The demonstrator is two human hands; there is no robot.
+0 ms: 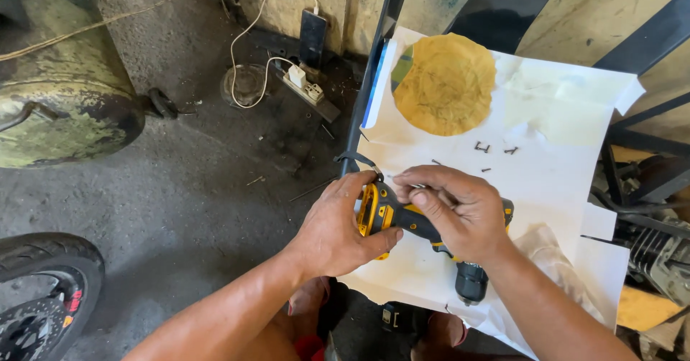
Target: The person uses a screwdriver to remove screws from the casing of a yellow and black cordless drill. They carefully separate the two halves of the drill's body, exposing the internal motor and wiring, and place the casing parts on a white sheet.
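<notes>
Both hands are on a yellow-and-black cordless drill [402, 221] lying on white paper [546, 181] spread over the surface: the left hand [338, 228] has its fingers curled around the yellow base end, thumb pressed along the side. The right hand [453, 210] lies closed over the drill's body, pinching a small metal piece at its fingertips [415, 185]. A round yellow disc [444, 84] and a few small dark screws [496, 147] lie farther up the paper.
</notes>
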